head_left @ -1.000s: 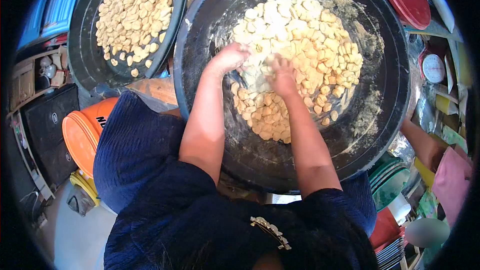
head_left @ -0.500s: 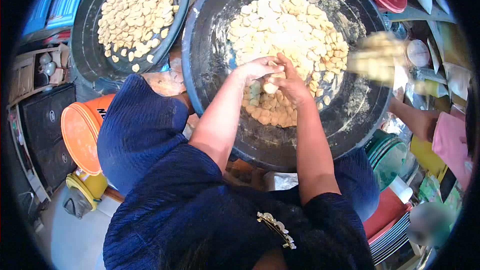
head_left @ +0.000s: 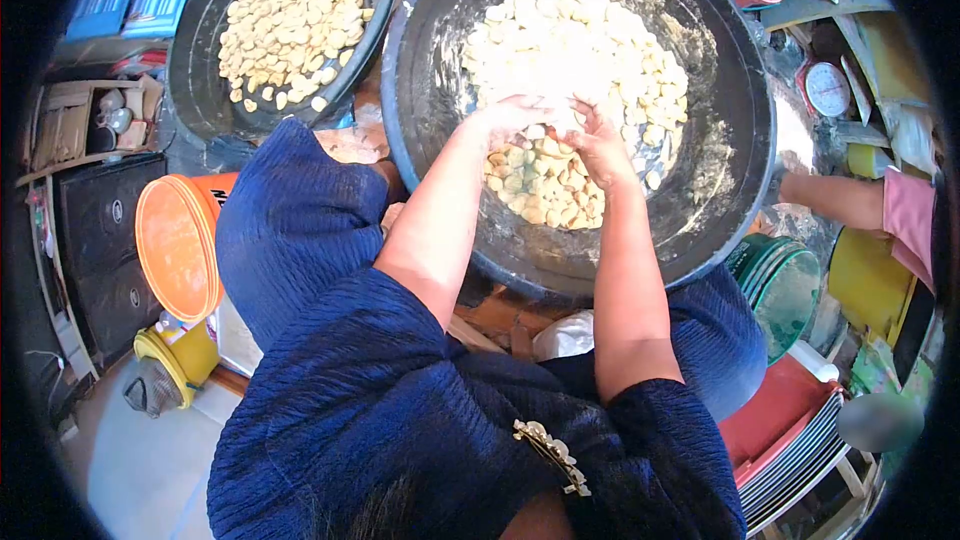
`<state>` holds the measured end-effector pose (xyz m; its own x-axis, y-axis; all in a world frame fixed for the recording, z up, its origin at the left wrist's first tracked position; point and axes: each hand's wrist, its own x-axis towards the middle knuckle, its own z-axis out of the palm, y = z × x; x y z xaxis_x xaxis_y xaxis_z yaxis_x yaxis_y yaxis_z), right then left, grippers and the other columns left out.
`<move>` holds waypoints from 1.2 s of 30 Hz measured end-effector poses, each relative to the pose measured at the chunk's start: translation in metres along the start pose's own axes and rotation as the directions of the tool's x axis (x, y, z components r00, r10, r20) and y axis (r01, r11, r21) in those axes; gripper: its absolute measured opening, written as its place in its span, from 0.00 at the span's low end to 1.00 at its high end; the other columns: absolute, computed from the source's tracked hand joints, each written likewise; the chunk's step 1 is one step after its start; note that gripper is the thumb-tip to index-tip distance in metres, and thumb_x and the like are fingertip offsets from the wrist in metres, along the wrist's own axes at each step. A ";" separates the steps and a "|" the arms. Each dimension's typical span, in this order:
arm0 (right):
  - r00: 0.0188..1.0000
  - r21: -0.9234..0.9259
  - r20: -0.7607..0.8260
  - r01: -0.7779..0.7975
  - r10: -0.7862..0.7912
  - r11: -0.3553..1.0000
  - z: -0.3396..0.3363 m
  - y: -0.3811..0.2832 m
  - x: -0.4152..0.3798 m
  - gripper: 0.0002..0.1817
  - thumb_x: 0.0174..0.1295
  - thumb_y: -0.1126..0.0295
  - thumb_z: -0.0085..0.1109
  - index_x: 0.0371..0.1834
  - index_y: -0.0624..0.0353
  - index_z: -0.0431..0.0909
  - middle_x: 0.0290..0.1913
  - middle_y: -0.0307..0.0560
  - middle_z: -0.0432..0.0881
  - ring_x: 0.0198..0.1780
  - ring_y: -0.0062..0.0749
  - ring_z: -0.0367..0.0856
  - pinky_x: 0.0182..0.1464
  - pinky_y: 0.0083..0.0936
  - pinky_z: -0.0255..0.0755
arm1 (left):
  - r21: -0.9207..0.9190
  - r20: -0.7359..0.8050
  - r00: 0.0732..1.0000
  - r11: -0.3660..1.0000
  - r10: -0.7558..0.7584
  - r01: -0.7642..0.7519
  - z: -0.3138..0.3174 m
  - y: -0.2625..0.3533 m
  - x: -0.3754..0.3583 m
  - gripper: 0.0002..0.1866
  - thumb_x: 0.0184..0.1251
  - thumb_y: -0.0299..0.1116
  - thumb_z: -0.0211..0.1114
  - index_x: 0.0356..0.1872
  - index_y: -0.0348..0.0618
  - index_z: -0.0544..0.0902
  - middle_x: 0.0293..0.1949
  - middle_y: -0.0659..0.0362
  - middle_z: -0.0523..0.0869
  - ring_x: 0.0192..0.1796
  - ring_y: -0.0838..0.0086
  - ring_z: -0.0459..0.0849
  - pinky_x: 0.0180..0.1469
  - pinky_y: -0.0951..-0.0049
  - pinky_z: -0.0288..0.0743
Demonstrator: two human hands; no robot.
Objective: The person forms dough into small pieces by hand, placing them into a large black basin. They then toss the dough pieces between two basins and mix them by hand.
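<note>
Both hands are over a big black tub (head_left: pixel 735 180) that holds many pale, rounded, dough-like pieces (head_left: pixel 650 70) dusted with what looks like flour. My left hand (head_left: pixel 508 120) reaches in from the left, fingers bent toward the middle, with a small pale piece (head_left: pixel 535 132) at its fingertips. Strong glare washes out part of those fingers. Close beside it, my right hand (head_left: pixel 604 152) has thumb and fingers apart, and I make out nothing held between them. More pieces (head_left: pixel 555 190) lie in shadow below the hands.
A second dark tub (head_left: pixel 195 60) of similar pieces stands at upper left. An orange bucket (head_left: pixel 180 245) is by my left knee, stacked green containers (head_left: pixel 785 285) by my right. Another person's arm (head_left: pixel 835 202) shows at right, near a round dial scale (head_left: pixel 826 90).
The blurred load of pale pieces over the tub's right edge has gone from view. My hands stay over the tub; the right fingers have parted from the left. The view has shifted slightly.
</note>
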<state>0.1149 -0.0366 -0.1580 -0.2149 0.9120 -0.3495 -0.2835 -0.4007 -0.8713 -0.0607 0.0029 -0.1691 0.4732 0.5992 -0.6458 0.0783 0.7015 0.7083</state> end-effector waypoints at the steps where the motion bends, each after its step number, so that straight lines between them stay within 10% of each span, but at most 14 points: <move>1: 0.996 -0.129 -0.081 0.038 -0.048 0.991 0.005 0.001 0.000 0.28 0.49 0.84 0.51 0.57 0.67 0.61 0.52 0.51 0.68 0.45 0.34 0.76 0.48 0.23 0.72 | -0.023 -0.017 0.999 0.998 0.051 -0.051 0.000 -0.002 0.004 0.13 0.61 0.34 0.57 0.47 0.49 0.77 0.35 0.67 0.81 0.33 0.83 0.77 0.28 0.83 0.70; 4: 0.979 -0.046 -0.170 -0.124 0.114 0.991 -0.009 -0.012 -0.002 0.24 0.52 0.80 0.51 0.56 0.67 0.64 0.49 0.50 0.72 0.39 0.32 0.78 0.46 0.23 0.72 | -0.090 -0.103 0.989 0.990 0.103 -0.112 0.002 -0.007 0.011 0.12 0.62 0.35 0.56 0.46 0.50 0.77 0.32 0.67 0.80 0.29 0.83 0.76 0.26 0.83 0.69; 9: 0.945 -0.487 -0.291 -0.282 0.151 0.826 -0.039 0.014 0.010 0.21 0.57 0.69 0.53 0.54 0.65 0.69 0.50 0.53 0.74 0.43 0.31 0.79 0.48 0.25 0.70 | -0.257 -0.151 0.978 0.950 0.143 -0.179 -0.002 0.011 0.005 0.11 0.63 0.37 0.56 0.44 0.49 0.77 0.30 0.66 0.79 0.28 0.84 0.75 0.23 0.82 0.67; 16: 0.935 -0.635 -0.025 0.259 -0.354 0.728 0.000 0.006 0.018 0.18 0.57 0.73 0.55 0.52 0.62 0.72 0.50 0.53 0.76 0.51 0.31 0.75 0.50 0.26 0.69 | -0.027 0.024 0.992 0.992 0.126 -0.126 0.001 0.005 0.022 0.15 0.62 0.37 0.59 0.47 0.45 0.77 0.36 0.64 0.81 0.32 0.82 0.77 0.28 0.81 0.70; 18: 0.961 -0.248 -0.257 0.037 -0.102 0.968 -0.010 0.010 0.020 0.14 0.60 0.69 0.54 0.47 0.64 0.74 0.46 0.49 0.77 0.41 0.24 0.78 0.38 0.22 0.73 | 0.050 -0.014 0.978 0.977 0.209 -0.209 -0.002 0.003 0.026 0.15 0.61 0.37 0.60 0.47 0.44 0.77 0.35 0.64 0.81 0.30 0.83 0.76 0.26 0.81 0.70; 24: 0.677 -0.056 -0.726 0.119 -0.122 0.991 -0.014 0.007 0.020 0.10 0.64 0.66 0.49 0.40 0.60 0.75 0.22 0.37 0.74 0.16 0.16 0.64 0.17 0.15 0.60 | 0.006 0.038 0.992 0.993 0.119 -0.120 0.000 0.003 0.023 0.16 0.59 0.35 0.61 0.47 0.42 0.77 0.36 0.63 0.81 0.28 0.82 0.78 0.22 0.81 0.69; 28: 0.655 0.039 -0.751 0.164 -0.080 0.986 -0.020 0.004 0.019 0.12 0.64 0.66 0.50 0.44 0.62 0.75 0.35 0.39 0.78 0.23 0.19 0.68 0.20 0.19 0.64 | -0.097 0.058 0.992 0.990 0.110 -0.104 0.006 0.007 0.019 0.16 0.60 0.36 0.61 0.48 0.42 0.76 0.36 0.63 0.81 0.29 0.82 0.78 0.23 0.81 0.69; 30: 0.891 0.191 -0.451 0.036 0.055 0.981 -0.027 0.004 0.018 0.11 0.63 0.67 0.52 0.44 0.61 0.74 0.34 0.39 0.77 0.23 0.20 0.69 0.21 0.19 0.64 | -0.056 0.076 0.990 0.991 0.123 -0.119 0.010 0.018 0.014 0.17 0.60 0.36 0.60 0.49 0.43 0.76 0.36 0.63 0.81 0.29 0.83 0.78 0.23 0.81 0.69; 33: 0.968 -0.022 -0.241 -0.081 0.073 0.996 -0.005 0.002 0.015 0.10 0.62 0.67 0.52 0.42 0.60 0.73 0.29 0.40 0.77 0.23 0.22 0.69 0.23 0.20 0.65 | -0.021 -0.064 0.990 0.992 0.126 -0.127 0.013 0.026 0.013 0.13 0.57 0.34 0.62 0.43 0.42 0.78 0.33 0.64 0.82 0.24 0.84 0.75 0.22 0.81 0.68; 36: 0.935 0.084 -0.352 -0.015 0.043 0.996 0.005 -0.009 0.011 0.11 0.61 0.68 0.50 0.43 0.60 0.73 0.28 0.41 0.77 0.22 0.22 0.71 0.26 0.19 0.70 | 0.178 -0.049 0.967 0.955 0.248 -0.236 0.000 0.020 0.023 0.15 0.60 0.36 0.60 0.48 0.46 0.76 0.36 0.62 0.82 0.32 0.82 0.79 0.23 0.81 0.65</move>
<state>0.1107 -0.0237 -0.1520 0.1153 0.8665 -0.4857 -0.3578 -0.4199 -0.8341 -0.0483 0.0306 -0.1698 0.4342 0.7728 -0.4629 0.1194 0.4600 0.8799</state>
